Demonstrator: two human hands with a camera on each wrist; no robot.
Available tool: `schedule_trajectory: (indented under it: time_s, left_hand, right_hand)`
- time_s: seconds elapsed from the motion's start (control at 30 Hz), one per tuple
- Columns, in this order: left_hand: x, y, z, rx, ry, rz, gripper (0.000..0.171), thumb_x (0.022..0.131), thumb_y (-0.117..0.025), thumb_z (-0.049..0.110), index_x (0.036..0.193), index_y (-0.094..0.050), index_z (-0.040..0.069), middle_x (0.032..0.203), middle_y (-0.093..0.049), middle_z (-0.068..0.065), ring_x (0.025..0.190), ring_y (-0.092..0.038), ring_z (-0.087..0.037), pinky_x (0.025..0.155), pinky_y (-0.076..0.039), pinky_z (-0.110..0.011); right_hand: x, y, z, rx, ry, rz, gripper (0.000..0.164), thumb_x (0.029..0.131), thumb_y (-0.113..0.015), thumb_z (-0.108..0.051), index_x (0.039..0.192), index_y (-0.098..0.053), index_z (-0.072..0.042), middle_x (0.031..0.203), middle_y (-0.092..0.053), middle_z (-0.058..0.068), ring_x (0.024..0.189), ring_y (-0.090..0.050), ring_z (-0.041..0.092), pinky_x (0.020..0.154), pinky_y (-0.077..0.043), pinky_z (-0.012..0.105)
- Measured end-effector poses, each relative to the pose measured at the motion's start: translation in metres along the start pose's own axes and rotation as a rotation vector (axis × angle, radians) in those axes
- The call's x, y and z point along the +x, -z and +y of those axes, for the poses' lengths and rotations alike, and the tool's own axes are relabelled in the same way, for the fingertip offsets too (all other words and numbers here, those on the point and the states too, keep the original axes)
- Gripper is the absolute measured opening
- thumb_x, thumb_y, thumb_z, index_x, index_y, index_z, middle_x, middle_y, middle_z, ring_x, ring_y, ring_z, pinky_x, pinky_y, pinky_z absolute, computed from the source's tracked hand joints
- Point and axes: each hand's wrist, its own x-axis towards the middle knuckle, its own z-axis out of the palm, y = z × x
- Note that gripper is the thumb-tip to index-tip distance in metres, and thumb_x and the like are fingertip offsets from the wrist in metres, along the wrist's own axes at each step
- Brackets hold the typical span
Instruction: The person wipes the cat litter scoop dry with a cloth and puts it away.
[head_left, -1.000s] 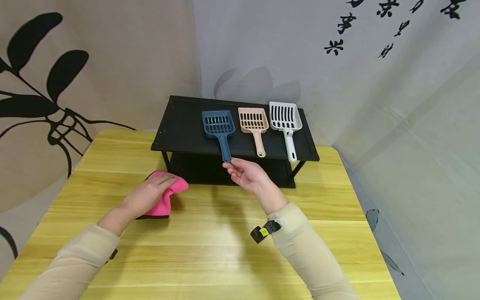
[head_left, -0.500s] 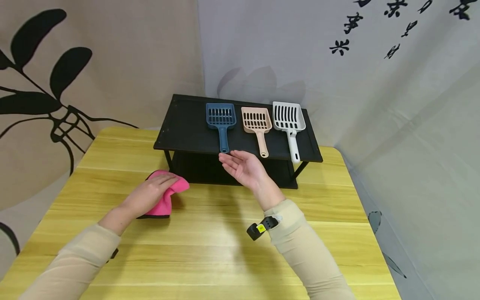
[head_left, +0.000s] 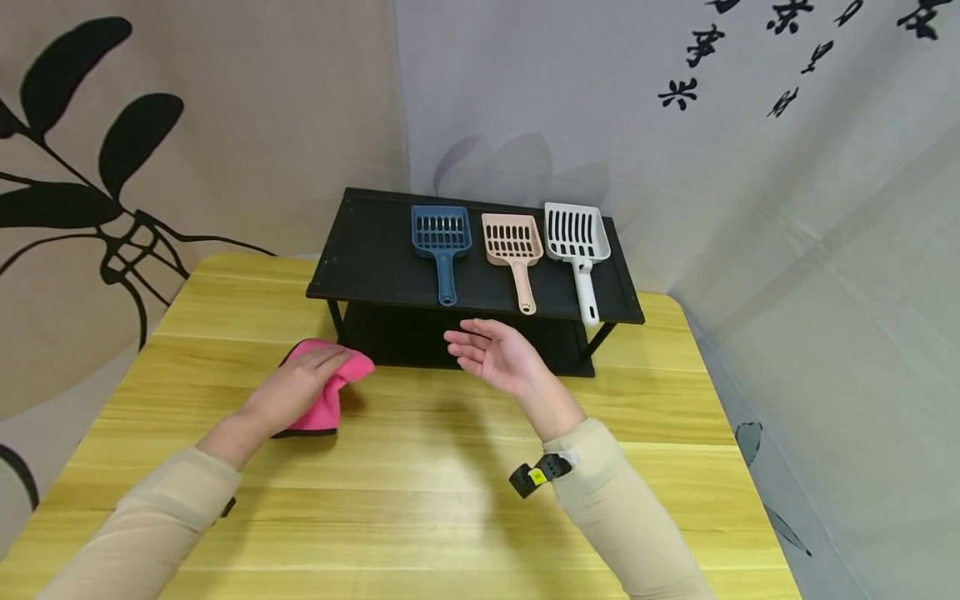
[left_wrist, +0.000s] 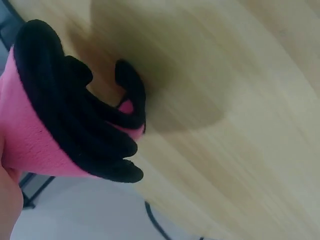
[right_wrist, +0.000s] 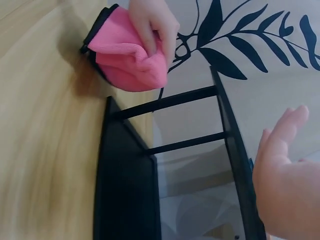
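My left hand [head_left: 291, 392] grips a bunched pink cloth [head_left: 327, 412] with black edging, left of the rack's front. Folds of the cloth hang from the hand in the left wrist view, and its black trim [left_wrist: 75, 120] shows. My right hand [head_left: 498, 357] is held palm up with loose fingers, just in front of the rack, and holds nothing. Nearest to it, a blue litter scoop [head_left: 442, 242] lies on the rack's top, its handle toward me. Beside that lie a pale pink litter scoop [head_left: 514, 246] and a white litter scoop [head_left: 579, 242], handles also forward.
The black two-tier rack [head_left: 375, 250] stands at the back of the wooden table [head_left: 420, 500]. Behind and to the right hangs a pale printed cloth backdrop [head_left: 510, 100]. Thin black legs [head_left: 335, 321] join the rack's two tiers.
The blue scoop has slid back on the rack, and my right hand has let go of its handle and drawn toward me. My left hand stays on the cloth.
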Motion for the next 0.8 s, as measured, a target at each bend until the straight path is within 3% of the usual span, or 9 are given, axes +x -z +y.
schedule_trajectory:
  time_s: [0.17, 0.3, 0.43, 0.57, 0.8]
  left_hand:
    - [0.002, -0.013, 0.009, -0.146, 0.067, -0.097, 0.038, 0.091, -0.054, 0.002, 0.129, -0.05, -0.001, 0.124, -0.058, -0.019, 0.115, -0.056, -0.033, 0.093, -0.05, -0.046]
    - [0.008, -0.029, 0.02, -0.202, 0.12, -0.189, 0.039, 0.096, -0.05, 0.011, 0.134, -0.047, 0.002, 0.131, -0.055, -0.017, 0.122, -0.051, -0.033, 0.101, -0.045, -0.046]
    - [0.01, -0.048, 0.025, -0.145, 0.129, -0.273, 0.045, 0.099, -0.046, 0.023, 0.137, -0.043, 0.0, 0.14, -0.045, -0.022, 0.132, -0.038, -0.04, 0.11, -0.033, -0.05]
    - [0.004, -0.061, 0.023, -0.031, 0.094, -0.339, 0.05, 0.099, -0.044, 0.027, 0.14, -0.039, -0.001, 0.146, -0.034, -0.026, 0.138, -0.026, -0.043, 0.115, -0.024, -0.052]
    - [-0.008, -0.065, 0.01, 0.034, 0.121, -0.341, 0.051, 0.098, -0.044, 0.027, 0.141, -0.037, -0.001, 0.15, -0.028, -0.024, 0.14, -0.021, -0.042, 0.116, -0.019, -0.053]
  right_hand:
    - [-0.012, 0.02, 0.01, -0.054, -0.005, -0.013, 0.031, 0.102, -0.031, -0.016, 0.09, -0.059, -0.012, 0.087, -0.07, 0.001, 0.075, -0.067, 0.011, 0.068, -0.054, 0.02]
    - [-0.019, 0.035, 0.017, -0.047, -0.008, -0.005, 0.031, 0.102, -0.03, -0.016, 0.09, -0.059, -0.012, 0.087, -0.071, 0.001, 0.075, -0.067, 0.011, 0.069, -0.054, 0.02]
    - [-0.024, 0.049, 0.025, -0.034, -0.017, 0.01, 0.031, 0.102, -0.03, -0.016, 0.09, -0.059, -0.012, 0.087, -0.071, 0.0, 0.074, -0.067, 0.01, 0.068, -0.054, 0.019]
    - [-0.029, 0.06, 0.032, -0.025, -0.025, 0.016, 0.033, 0.102, -0.03, -0.017, 0.089, -0.06, -0.013, 0.087, -0.071, 0.0, 0.075, -0.067, 0.01, 0.068, -0.054, 0.019]
    - [-0.033, 0.074, 0.037, -0.032, -0.028, 0.04, 0.032, 0.102, -0.03, -0.018, 0.091, -0.059, -0.013, 0.086, -0.071, 0.001, 0.074, -0.067, 0.011, 0.069, -0.054, 0.019]
